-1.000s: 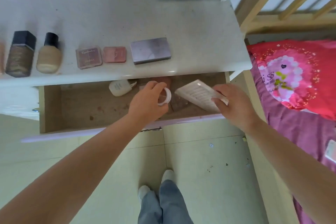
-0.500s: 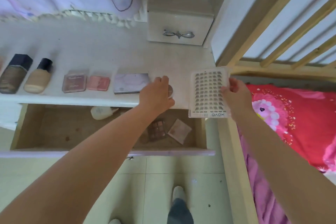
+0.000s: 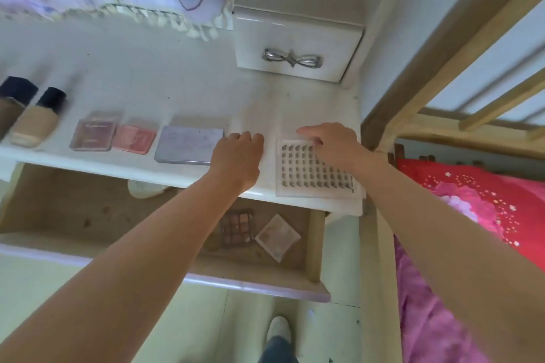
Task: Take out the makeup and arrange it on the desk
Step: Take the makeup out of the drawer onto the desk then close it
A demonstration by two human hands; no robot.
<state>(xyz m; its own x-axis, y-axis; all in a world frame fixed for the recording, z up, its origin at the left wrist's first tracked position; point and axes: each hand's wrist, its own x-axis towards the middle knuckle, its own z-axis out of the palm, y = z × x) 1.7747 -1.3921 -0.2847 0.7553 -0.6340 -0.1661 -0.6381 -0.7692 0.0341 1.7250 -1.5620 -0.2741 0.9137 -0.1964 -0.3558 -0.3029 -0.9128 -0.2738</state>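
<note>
The white surface (image 3: pixel 177 74) is the landmark. Below its front edge the drawer (image 3: pixel 73 215) stands pulled out, with a brown eyeshadow grid (image 3: pixel 237 228) and a square compact (image 3: pixel 277 236) inside. On the surface's right end lies the white lash tray (image 3: pixel 312 174), the right hand (image 3: pixel 333 143) resting on its far edge, fingers curled, grip unclear. The left hand (image 3: pixel 239 153), just left of the tray, is clenched; whether it grasps anything cannot be told. A lilac palette (image 3: pixel 188 144) lies beside that hand.

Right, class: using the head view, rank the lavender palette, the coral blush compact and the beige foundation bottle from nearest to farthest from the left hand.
From the left hand:
1. Lavender palette, just beside the hand on its left.
2. Coral blush compact, further left along the desk row.
3. Beige foundation bottle, near the desk's left end.
</note>
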